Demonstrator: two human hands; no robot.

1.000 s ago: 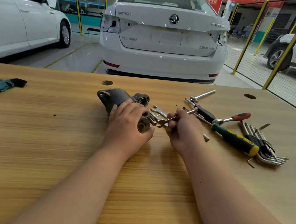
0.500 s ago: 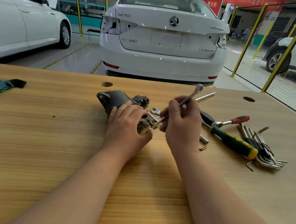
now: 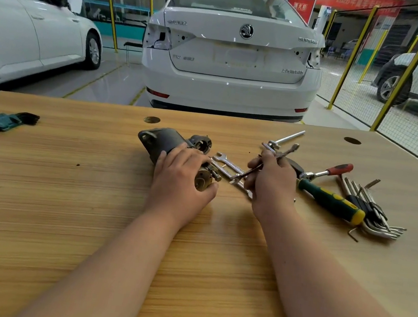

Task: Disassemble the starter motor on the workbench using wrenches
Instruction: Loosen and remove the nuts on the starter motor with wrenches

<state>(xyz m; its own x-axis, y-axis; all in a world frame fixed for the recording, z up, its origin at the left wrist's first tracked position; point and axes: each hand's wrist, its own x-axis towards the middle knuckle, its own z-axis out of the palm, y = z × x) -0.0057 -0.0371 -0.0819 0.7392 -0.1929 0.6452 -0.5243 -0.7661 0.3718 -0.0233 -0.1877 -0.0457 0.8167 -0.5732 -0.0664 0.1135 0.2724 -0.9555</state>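
Bright, even light fills the scene, and the desk (image 3: pixel 62 190) shows no harsh glare. Faint, soft shadows lie on it under the left hand (image 3: pixel 180 178) and right hand (image 3: pixel 272 184). Beyond the desk's far edge the polished floor (image 3: pixel 110 84) gleams with reflections and the white car (image 3: pixel 227 79) looks slightly soft. Wide-angle bending bows that edge and tilts the yellow fence posts (image 3: pixel 410 66) off the desk's right side.

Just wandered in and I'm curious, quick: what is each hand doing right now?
Left hand: closed, gripping the starter motor.
Right hand: closed, holding a wrench.
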